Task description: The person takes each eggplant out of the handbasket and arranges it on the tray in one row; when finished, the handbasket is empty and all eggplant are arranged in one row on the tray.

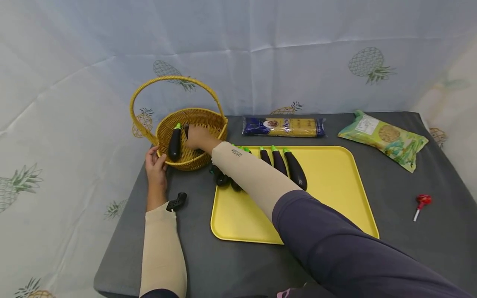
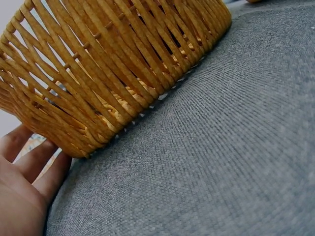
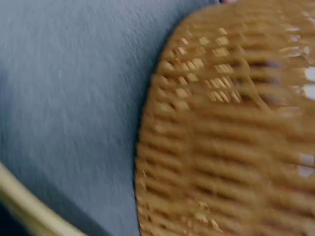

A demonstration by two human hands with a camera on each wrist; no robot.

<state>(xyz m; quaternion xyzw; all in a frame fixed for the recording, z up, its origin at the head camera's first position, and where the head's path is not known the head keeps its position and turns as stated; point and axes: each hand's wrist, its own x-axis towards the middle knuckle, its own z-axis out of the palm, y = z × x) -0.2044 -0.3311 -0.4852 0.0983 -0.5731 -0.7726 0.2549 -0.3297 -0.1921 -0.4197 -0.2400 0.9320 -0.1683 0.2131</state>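
A yellow wicker basket (image 1: 190, 165) with a tall hoop handle stands at the back left of the table. My left hand (image 1: 155, 167) holds its near left side, thumb at the rim; in the left wrist view the fingers (image 2: 37, 160) lie against the woven wall. One eggplant (image 1: 174, 144) with a green cap leans inside. My right hand (image 1: 199, 138) is down in the basket beside it, gripping another dark eggplant (image 1: 186, 130), mostly hidden by the hand. Several more eggplants (image 1: 296, 169) lie on a yellow tray (image 1: 331, 190), partly under my right forearm.
Behind the tray lies a pack of pasta (image 1: 285, 127). A green snack bag (image 1: 385, 136) rests at the back right, with a red lollipop (image 1: 423, 200) nearer the right edge. A black device (image 1: 177, 202) is strapped at my left wrist. A pineapple-print cloth (image 1: 298, 74) hangs behind.
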